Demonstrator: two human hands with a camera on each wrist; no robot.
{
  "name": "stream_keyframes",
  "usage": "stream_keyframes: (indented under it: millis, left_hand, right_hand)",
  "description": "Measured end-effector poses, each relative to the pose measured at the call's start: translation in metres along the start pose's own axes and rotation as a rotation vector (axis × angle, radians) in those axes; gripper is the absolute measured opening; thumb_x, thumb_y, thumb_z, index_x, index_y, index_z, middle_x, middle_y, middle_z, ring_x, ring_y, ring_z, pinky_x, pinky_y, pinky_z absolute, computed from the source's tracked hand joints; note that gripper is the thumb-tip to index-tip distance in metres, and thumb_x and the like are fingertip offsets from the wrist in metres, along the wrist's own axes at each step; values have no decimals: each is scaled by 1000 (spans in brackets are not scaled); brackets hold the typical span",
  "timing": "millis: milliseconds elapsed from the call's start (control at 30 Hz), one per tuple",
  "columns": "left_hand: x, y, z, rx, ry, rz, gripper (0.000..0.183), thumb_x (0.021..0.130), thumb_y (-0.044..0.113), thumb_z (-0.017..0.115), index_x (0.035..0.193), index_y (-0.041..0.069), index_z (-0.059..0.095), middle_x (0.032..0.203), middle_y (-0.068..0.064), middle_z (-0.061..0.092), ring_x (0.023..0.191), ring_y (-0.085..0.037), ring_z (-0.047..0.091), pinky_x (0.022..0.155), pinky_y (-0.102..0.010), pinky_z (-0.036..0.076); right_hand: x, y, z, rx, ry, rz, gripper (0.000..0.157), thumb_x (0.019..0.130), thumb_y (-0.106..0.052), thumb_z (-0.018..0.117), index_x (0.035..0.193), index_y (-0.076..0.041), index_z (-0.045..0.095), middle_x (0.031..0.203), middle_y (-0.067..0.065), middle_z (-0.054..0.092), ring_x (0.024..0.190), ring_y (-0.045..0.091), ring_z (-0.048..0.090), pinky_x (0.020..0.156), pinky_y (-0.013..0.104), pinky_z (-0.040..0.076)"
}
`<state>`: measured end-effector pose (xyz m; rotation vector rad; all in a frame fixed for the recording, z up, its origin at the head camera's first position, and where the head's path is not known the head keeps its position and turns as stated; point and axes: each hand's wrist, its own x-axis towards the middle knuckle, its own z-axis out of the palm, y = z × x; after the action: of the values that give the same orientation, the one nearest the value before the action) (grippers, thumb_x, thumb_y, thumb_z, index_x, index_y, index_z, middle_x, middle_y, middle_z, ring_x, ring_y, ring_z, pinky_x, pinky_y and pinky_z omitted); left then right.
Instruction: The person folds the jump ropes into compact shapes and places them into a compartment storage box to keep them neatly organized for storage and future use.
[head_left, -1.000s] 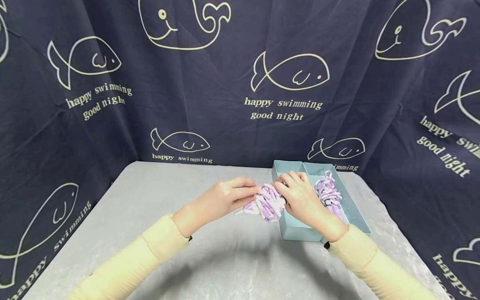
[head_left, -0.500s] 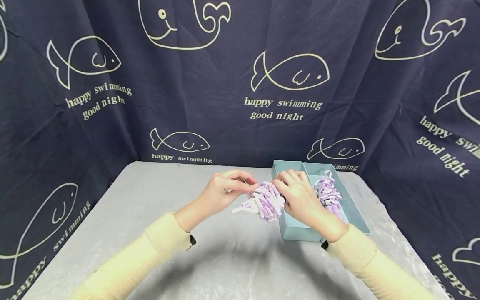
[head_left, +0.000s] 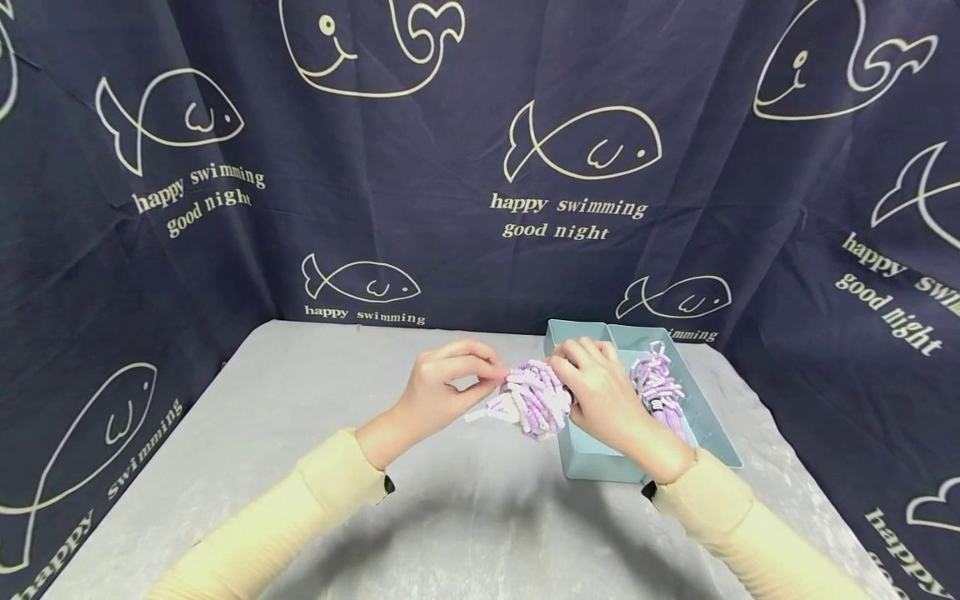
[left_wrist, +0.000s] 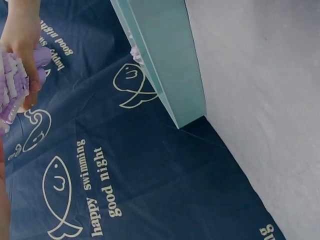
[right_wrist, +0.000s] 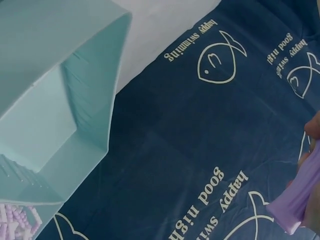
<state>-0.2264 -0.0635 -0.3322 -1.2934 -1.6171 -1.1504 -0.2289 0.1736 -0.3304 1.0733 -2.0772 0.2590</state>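
Observation:
A bundled jump rope (head_left: 536,398) with purple and white beads is held above the grey table, left of the blue-green box. My right hand (head_left: 600,387) grips the purple handles (right_wrist: 297,195), seen in the right wrist view. My left hand (head_left: 450,379) pinches at the left edge of the beaded loops, thumb and fingertips together. One white strand sticks out below the left fingers. In the left wrist view the beads (left_wrist: 12,82) and the right hand (left_wrist: 25,45) show at the left edge. My left fingertips are out of that view.
The blue-green box (head_left: 600,468), with a divider, stands on the right of the table (head_left: 420,533). A second beaded jump rope (head_left: 656,379) with a black tie lies in its right compartment. A dark blue curtain (head_left: 465,192) with fish drawings surrounds the table.
My left hand has drawn slightly left and up along the beaded loops, and more of the bundle shows. The right hand has hardly moved. The box and the second rope are unchanged.

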Motion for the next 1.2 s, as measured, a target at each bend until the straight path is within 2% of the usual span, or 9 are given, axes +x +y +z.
stream_keyframes:
  millis: [233,367,600,733,867,967,1067,1200]
  left_hand:
    - [-4,-2,-2,-16,-42,30,20,67,-3,79,87,1,75,84,-8,69,81,-17,67,74,-22,53]
    - [-1,0,-4,41,-93,39,24,67,2,81,89,2,75,86,-6,70,81,-16,67,73,-19,52]
    - [8,2,-8,103,-234,57,30,64,14,83,91,4,75,85,-4,70,82,-12,68,74,-14,50]
    - [13,3,-11,199,-291,114,26,68,16,81,90,6,75,83,-1,70,78,-9,67,74,-11,49]
    - [17,5,-12,339,-346,226,20,73,13,79,91,7,72,82,1,66,75,-8,64,73,-13,49]
    - [19,7,-11,398,-391,274,16,77,9,75,91,6,70,83,1,65,76,-9,63,73,-14,49]
    - [23,7,-9,413,-411,269,10,78,4,67,88,5,68,82,1,65,75,-8,62,71,-13,49]
    - [27,6,-7,397,-396,234,12,75,-2,63,84,5,65,80,1,64,72,-7,60,69,-12,48]
  right_hand:
    - [-4,1,2,4,-7,0,28,69,8,54,92,-7,60,91,6,57,84,27,53,76,45,37]
    - [-4,2,1,-3,-18,-5,29,68,8,54,92,-7,59,91,6,57,84,27,53,75,45,37]
    - [-4,3,-2,-46,-53,-42,40,61,16,47,92,-7,59,89,6,56,82,27,51,75,44,37]
    - [-4,5,-1,-66,-61,-66,41,59,16,48,92,-8,58,89,6,56,81,27,51,73,44,37]
    - [-4,7,-2,-77,-82,-74,42,60,15,49,93,-9,59,90,6,56,82,27,51,73,43,37]
    - [-4,8,-2,-82,-90,-73,42,60,15,50,94,-9,59,90,6,57,83,27,51,73,43,36]
    - [-4,7,-1,-89,-97,-77,41,60,14,50,93,-9,58,90,6,56,83,27,51,73,43,36]
    - [-4,7,-1,-94,-102,-76,39,61,13,51,93,-8,58,92,7,56,85,28,51,72,43,35]
